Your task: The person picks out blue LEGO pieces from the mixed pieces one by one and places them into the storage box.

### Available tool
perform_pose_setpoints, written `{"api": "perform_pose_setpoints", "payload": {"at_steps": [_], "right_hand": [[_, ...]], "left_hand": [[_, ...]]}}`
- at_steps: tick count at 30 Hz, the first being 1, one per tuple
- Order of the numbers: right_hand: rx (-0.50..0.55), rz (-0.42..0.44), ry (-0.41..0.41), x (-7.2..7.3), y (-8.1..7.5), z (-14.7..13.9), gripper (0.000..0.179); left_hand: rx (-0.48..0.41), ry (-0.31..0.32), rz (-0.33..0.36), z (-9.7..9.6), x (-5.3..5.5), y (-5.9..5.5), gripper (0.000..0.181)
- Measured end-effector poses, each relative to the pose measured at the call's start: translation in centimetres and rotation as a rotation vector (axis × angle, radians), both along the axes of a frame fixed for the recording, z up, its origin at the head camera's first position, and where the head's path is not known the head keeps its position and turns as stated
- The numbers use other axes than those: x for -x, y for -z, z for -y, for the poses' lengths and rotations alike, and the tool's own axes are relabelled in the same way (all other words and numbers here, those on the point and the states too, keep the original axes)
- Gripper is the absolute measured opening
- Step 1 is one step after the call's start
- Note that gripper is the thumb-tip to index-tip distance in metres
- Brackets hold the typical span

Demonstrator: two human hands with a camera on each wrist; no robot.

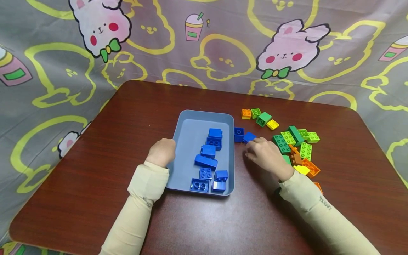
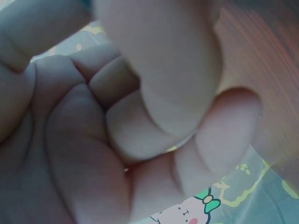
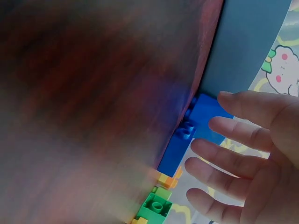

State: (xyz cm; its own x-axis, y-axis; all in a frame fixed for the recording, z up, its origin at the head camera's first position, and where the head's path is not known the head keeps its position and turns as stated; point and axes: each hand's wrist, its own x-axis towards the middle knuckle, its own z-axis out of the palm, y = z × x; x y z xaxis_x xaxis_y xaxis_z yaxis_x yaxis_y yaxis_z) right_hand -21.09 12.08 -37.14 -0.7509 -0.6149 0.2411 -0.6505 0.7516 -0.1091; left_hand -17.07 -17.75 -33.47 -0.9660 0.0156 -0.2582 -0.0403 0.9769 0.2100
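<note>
At the left rim of a blue-grey tray (image 1: pixel 188 141) is my left hand (image 1: pixel 161 152). Its curled fingers (image 2: pixel 173 70) fill the left wrist view; thumb and index finger meet at the top, by a sliver of teal, pinching the tray's rim. Several blue toy bricks (image 1: pixel 206 161) lie along the tray's right half. Right of the tray, my right hand (image 1: pixel 266 156) reaches over the table, fingers apart and fairly straight. Its fingertips are right at a blue brick (image 1: pixel 250 137), beside another blue brick (image 1: pixel 239 134). Between the spread fingers (image 3: pixel 229 175) nothing is held.
Behind the right hand lie an orange brick (image 1: pixel 246 113), green bricks (image 1: pixel 264 119) and a yellow brick (image 1: pixel 272 124). A mixed pile of green (image 1: pixel 282 143), orange (image 1: pixel 310 167), brown and yellow bricks spreads to its right, partly under the forearm. Patterned cloth (image 1: pixel 223 53) hangs behind the wooden table (image 1: pixel 143 109).
</note>
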Motion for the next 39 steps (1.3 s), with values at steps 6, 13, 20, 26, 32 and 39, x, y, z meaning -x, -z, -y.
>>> {"api": "perform_pose_setpoints", "payload": {"at_steps": [6,13,20,26,32,39], "right_hand": [[0.004,0.011,-0.002,0.3,-0.1,-0.2,0.019],[-0.003,0.033,0.013,0.8,-0.1,-0.2,0.02],[-0.01,0.046,0.031,1.2,0.1,-0.4,0.018],[-0.016,0.067,0.042,1.5,-0.1,-0.4,0.018],[-0.036,0.107,0.062,1.8,-0.3,-0.4,0.023],[-0.057,0.148,0.088,2.1,-0.3,-0.3,0.027]], "left_hand": [[0.005,0.003,0.002,0.0,-0.1,0.0,0.021],[0.005,0.004,0.002,0.0,-0.1,0.0,0.022],[-0.004,0.001,-0.005,0.0,0.0,0.1,0.021],[-0.004,0.004,-0.002,0.0,0.0,0.1,0.021],[0.0,0.01,-0.017,0.0,-0.1,0.1,0.02],[-0.001,0.011,-0.032,0.1,-0.1,0.1,0.02]]}}
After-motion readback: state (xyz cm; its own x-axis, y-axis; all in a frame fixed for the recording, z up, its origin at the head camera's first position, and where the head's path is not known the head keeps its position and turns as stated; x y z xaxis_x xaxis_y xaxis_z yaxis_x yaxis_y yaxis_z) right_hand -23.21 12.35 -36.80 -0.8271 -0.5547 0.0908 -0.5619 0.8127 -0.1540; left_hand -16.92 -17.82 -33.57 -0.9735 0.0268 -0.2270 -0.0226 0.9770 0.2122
